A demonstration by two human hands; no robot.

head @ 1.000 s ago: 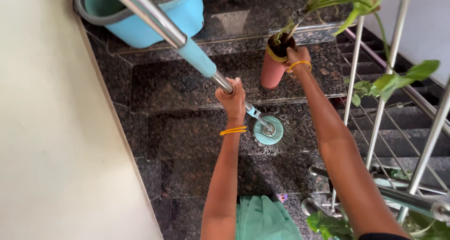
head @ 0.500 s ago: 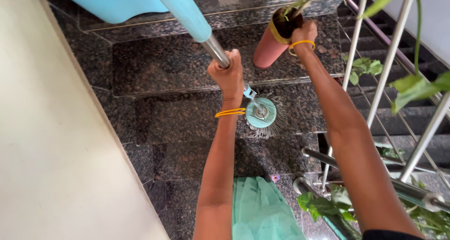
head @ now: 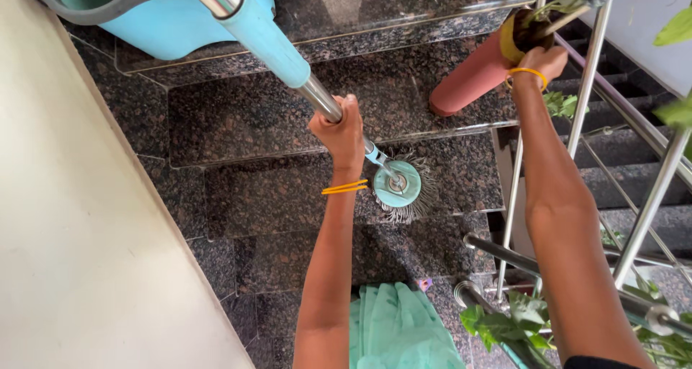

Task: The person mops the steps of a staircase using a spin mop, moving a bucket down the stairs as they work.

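Left hand [head: 342, 127] wrapped round mop [head: 398, 185] handle, head (grey strands splayed) on granite step [head: 274, 189]. Right hand [head: 542, 63] gripping tilted pot [head: 472, 73] one step above. Bucket [head: 155, 16] higher.

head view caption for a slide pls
Left hand grips a spin mop on granite stairs; right hand tilts a terracotta plant pot.

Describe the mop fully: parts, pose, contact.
The mop has a shiny metal pole with a light blue sleeve on its upper part, joined to a round teal head fringed with grey strands. It slants from the top left down to a dark speckled stone step, where the head rests flat. The left hand grips the bare pole just above the head. A blue bucket sits behind it.
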